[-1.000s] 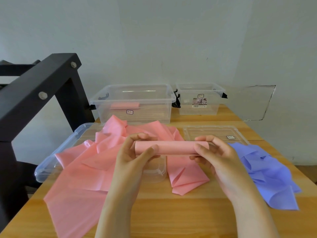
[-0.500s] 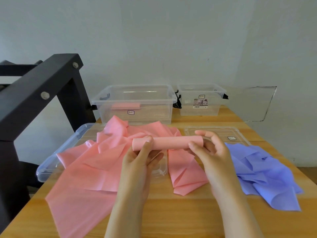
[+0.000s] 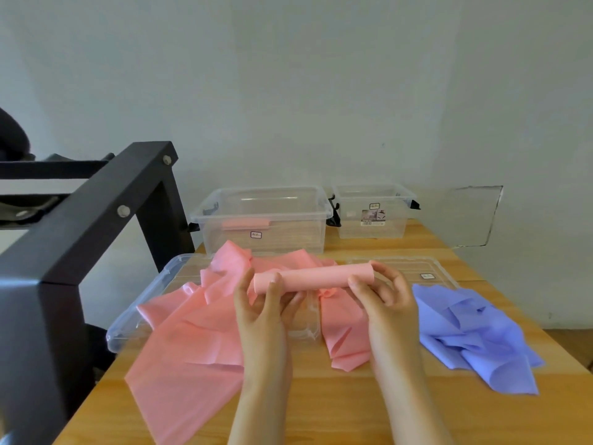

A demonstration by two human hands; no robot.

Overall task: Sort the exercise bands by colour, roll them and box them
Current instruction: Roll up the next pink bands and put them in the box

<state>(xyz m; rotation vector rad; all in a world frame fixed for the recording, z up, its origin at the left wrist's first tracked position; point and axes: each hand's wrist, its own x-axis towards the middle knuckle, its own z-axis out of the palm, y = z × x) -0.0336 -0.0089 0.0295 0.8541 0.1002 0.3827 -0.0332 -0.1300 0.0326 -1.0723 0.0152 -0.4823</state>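
Finished pink roll (image 3: 316,277), pinched at each end by curled left hand (image 3: 263,316) and right hand (image 3: 386,297), has risen higher above the surface (image 3: 321,399) toward the larger clear box (image 3: 263,200); boxing looks next, loose bands (image 3: 192,335) remaining.

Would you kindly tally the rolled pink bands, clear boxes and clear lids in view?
Rolled pink rubber bands: 2, the held pink roll and the boxed pink roll.
Clear plastic boxes: 2, the larger box and the smaller box.
Flat clear plastic lids: 2, the left lid and the right lid.
Total: 6
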